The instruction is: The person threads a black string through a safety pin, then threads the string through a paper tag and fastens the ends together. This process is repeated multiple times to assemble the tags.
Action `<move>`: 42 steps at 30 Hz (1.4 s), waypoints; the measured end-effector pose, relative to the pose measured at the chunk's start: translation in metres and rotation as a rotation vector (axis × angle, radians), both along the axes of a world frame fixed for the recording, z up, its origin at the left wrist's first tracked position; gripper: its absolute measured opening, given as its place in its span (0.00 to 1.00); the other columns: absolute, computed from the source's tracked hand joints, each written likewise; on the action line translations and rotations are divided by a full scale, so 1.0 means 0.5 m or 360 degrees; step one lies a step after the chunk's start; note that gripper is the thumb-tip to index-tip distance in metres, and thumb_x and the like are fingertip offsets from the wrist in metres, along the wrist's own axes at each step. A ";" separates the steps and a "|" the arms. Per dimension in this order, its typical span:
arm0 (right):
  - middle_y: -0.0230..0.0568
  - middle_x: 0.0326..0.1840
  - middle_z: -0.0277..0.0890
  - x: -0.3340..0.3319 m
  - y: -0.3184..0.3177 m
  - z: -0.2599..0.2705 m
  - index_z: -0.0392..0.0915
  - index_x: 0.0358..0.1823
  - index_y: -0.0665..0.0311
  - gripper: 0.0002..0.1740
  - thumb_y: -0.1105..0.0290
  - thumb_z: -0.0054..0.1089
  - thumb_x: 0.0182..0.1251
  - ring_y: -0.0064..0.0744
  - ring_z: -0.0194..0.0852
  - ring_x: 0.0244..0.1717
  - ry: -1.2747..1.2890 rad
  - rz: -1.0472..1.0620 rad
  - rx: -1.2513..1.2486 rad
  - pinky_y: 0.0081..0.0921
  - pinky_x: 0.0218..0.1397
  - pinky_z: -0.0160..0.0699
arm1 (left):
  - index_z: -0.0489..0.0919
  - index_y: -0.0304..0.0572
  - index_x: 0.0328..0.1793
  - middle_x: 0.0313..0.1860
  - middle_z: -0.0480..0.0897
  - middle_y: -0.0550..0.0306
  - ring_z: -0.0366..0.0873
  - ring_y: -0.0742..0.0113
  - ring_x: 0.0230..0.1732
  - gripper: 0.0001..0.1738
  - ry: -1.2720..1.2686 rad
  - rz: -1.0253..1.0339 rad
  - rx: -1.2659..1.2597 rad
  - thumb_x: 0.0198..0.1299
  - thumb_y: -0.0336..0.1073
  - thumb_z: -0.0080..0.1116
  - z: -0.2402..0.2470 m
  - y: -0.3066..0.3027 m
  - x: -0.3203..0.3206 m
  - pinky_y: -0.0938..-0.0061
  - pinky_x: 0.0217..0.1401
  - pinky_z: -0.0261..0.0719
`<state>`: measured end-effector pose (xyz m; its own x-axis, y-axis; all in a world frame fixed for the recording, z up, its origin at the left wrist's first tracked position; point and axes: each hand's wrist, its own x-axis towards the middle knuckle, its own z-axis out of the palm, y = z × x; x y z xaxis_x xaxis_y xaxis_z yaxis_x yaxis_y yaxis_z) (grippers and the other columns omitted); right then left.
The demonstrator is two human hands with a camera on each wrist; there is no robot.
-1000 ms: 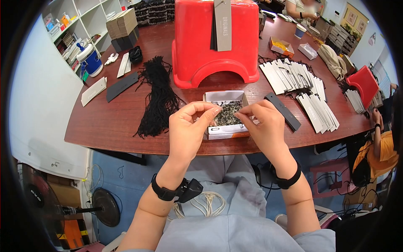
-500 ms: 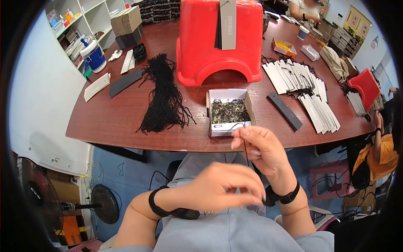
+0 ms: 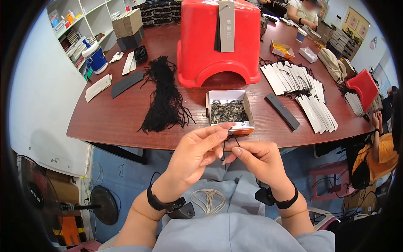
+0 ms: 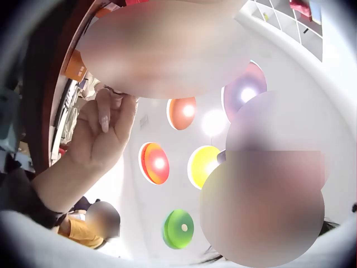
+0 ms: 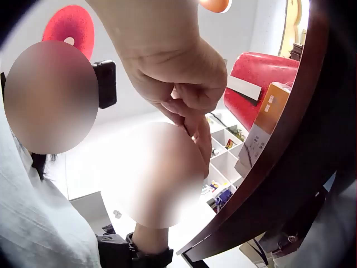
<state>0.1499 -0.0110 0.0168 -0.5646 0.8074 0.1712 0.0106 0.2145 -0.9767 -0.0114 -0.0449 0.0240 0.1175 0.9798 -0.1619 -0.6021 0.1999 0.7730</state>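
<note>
Both hands meet just in front of the small open box, whose inside holds a heap of tiny dark and clear pieces. The left hand pinches a thin black cord between thumb and forefinger. Close beside it, the right hand pinches another part of the cord, its thumb and index together. In the right wrist view the right hand is bent inward against the left fingers. The left wrist view shows the right hand with curled fingers; the left hand there is blurred.
A red stool with hanging tags stands behind the box. Black cords lie in a bundle to the left, near pale and dark tags. Pale tags and a dark tag stack lie at the right. A blue jug stands far left.
Both hands have left the box and drawn back to the table's front edge with a black cord. The left hand, lower and blurred half a second ago, has risen to meet the right.
</note>
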 end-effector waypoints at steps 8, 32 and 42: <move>0.28 0.19 0.75 0.000 0.001 0.024 0.78 0.35 0.66 0.10 0.68 0.49 0.61 0.08 0.52 0.13 -0.0095 0.0040 -0.0464 0.11 0.14 0.52 | 0.73 0.31 0.44 0.24 0.74 0.64 0.60 0.86 0.13 0.14 -0.0042 -0.0215 -0.0183 0.56 0.35 0.50 -0.003 -0.012 -0.007 0.92 0.13 0.53; 0.31 0.17 0.65 -0.002 -0.047 -0.090 0.72 0.18 0.59 0.09 0.73 0.65 0.39 0.24 0.60 0.15 0.0047 -0.0173 0.1135 0.18 0.16 0.57 | 0.73 0.33 0.35 0.36 0.78 0.50 0.57 0.86 0.10 0.08 -0.0044 0.0385 0.0324 0.57 0.32 0.49 0.020 0.026 0.025 0.92 0.13 0.52; 0.26 0.14 0.48 0.001 -0.060 -0.124 0.77 0.38 0.58 0.18 0.68 0.62 0.40 0.20 0.51 0.13 -0.0395 -0.0178 0.1818 0.17 0.13 0.53 | 0.73 0.35 0.35 0.33 0.78 0.52 0.57 0.86 0.09 0.06 -0.0156 0.0401 0.0410 0.57 0.31 0.48 0.020 0.035 0.017 0.92 0.12 0.52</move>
